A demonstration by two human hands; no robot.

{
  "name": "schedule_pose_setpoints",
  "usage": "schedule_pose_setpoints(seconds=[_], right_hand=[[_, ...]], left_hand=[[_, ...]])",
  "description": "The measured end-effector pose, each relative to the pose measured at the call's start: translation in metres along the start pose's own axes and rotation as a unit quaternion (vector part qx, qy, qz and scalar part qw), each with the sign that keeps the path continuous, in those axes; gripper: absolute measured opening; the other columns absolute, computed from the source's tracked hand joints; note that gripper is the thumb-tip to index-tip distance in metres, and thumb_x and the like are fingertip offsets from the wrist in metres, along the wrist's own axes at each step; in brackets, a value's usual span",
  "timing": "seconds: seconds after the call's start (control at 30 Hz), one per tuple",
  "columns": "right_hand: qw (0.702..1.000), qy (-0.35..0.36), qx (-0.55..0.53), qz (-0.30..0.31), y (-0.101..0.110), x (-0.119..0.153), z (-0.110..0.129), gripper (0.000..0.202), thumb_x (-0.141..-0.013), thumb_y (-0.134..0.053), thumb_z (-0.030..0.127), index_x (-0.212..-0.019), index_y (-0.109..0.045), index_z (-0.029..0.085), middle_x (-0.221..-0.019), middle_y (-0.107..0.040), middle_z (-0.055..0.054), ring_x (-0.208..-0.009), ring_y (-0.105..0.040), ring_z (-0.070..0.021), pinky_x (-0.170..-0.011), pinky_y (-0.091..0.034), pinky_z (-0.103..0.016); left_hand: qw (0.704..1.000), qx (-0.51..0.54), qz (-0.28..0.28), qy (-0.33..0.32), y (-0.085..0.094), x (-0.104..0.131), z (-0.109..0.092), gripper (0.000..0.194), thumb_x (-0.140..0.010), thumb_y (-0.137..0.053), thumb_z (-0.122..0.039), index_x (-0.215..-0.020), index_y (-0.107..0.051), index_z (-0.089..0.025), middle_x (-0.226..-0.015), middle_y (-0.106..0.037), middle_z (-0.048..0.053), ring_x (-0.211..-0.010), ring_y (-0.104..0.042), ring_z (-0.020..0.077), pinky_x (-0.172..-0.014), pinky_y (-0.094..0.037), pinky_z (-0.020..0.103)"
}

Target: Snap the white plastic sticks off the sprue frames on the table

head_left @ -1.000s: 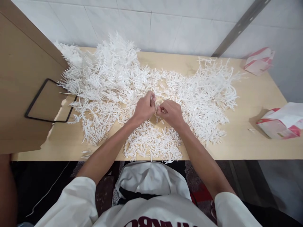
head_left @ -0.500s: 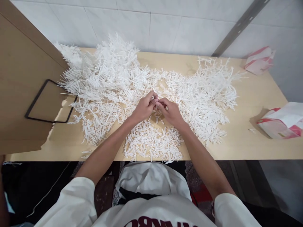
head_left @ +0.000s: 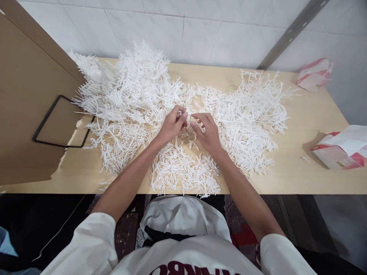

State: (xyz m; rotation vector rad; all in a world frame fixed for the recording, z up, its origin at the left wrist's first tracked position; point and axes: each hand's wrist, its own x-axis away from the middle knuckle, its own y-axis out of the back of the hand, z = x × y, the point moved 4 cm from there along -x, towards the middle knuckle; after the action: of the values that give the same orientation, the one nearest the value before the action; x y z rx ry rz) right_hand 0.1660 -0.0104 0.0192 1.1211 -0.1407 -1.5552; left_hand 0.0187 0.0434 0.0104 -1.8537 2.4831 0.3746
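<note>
Over the middle of the table, my left hand (head_left: pixel 174 124) is closed in a pinch on a small white branched piece (head_left: pixel 180 112), mostly hidden by the fingers. Just to its right is my right hand (head_left: pixel 208 133), its thumb and fingers apart and no piece visible in them. Around both hands lie thin white twig-like pieces: a tall tangled heap (head_left: pixel 134 84) to the left and back, a looser branched heap (head_left: pixel 252 107) to the right. A flat spread of short white sticks (head_left: pixel 183 170) lies between my forearms, near the front edge.
A brown cardboard box (head_left: pixel 28 95) with a black-rimmed handle hole stands at the left. Two pink-and-white paper packets, a near one (head_left: pixel 341 147) and a far one (head_left: pixel 315 74), sit at the right. A tiled wall (head_left: pixel 200 34) and a metal upright (head_left: pixel 292 34) close off the back.
My hands were touching at the fingertips and have come apart. The right hand has opened; the left has shifted slightly left and back, still pinching.
</note>
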Motion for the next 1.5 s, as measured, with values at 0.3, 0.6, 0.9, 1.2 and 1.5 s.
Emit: schedule_pose_setpoints(seconds=[0.3,0.6,0.9,1.2,1.5], right_hand=[[0.995,-0.011,0.058,0.082,-0.001,-0.001,0.001,0.042,-0.098,-0.035,0.046,-0.068,-0.052,0.021,-0.062,-0.057,0.001,-0.057,-0.049,-0.0105,-0.056,-0.036,-0.027],[0.986,0.137,-0.031,-0.089,0.013,0.008,0.016,0.012,-0.093,-0.053,0.033,-0.091,-0.062,0.027,-0.084,-0.068,-0.002,-0.080,-0.064,-0.0149,-0.070,-0.054,-0.033],[0.996,-0.073,-0.057,-0.013,0.012,-0.005,-0.008,0.042,-0.089,-0.052,0.050,-0.127,-0.052,0.033,-0.127,-0.060,-0.007,-0.100,-0.064,-0.0199,-0.087,-0.055,-0.042],[0.972,-0.122,-0.186,-0.069,0.010,0.000,-0.012,0.021,-0.091,-0.051,0.046,-0.093,-0.054,0.025,-0.083,-0.065,0.001,-0.071,-0.065,-0.0109,-0.069,-0.054,-0.029],[0.940,-0.101,-0.211,-0.249,0.034,-0.008,-0.025,0.038,-0.096,-0.018,0.058,-0.112,-0.040,0.032,-0.088,-0.061,-0.002,-0.069,-0.065,-0.0132,-0.060,-0.051,-0.030]], left_hand=[[0.996,-0.076,0.000,-0.053,-0.014,0.011,-0.007,0.011,-0.094,-0.048,-0.032,-0.091,-0.048,-0.021,-0.060,-0.055,-0.005,-0.049,-0.049,0.0057,-0.050,-0.037,0.020],[0.999,0.017,-0.027,-0.004,0.002,-0.002,0.003,0.009,-0.095,-0.045,-0.029,-0.093,-0.044,-0.021,-0.070,-0.062,-0.002,-0.057,-0.057,0.0062,-0.059,-0.044,0.021],[0.976,-0.128,0.030,-0.175,-0.015,0.015,-0.022,0.034,-0.085,-0.043,-0.006,-0.109,-0.057,-0.025,-0.123,-0.051,0.007,-0.120,-0.051,0.0174,-0.096,-0.050,0.036],[0.927,-0.261,-0.098,-0.252,-0.019,0.034,-0.037,0.029,-0.095,-0.044,-0.032,-0.122,-0.051,-0.025,-0.131,-0.043,0.012,-0.128,-0.042,0.0258,-0.105,-0.043,0.044],[0.922,-0.354,-0.094,-0.125,0.004,0.007,-0.004,0.028,-0.092,-0.049,-0.038,-0.115,-0.058,-0.025,-0.100,-0.066,0.008,-0.102,-0.053,0.0252,-0.097,-0.036,0.041]])
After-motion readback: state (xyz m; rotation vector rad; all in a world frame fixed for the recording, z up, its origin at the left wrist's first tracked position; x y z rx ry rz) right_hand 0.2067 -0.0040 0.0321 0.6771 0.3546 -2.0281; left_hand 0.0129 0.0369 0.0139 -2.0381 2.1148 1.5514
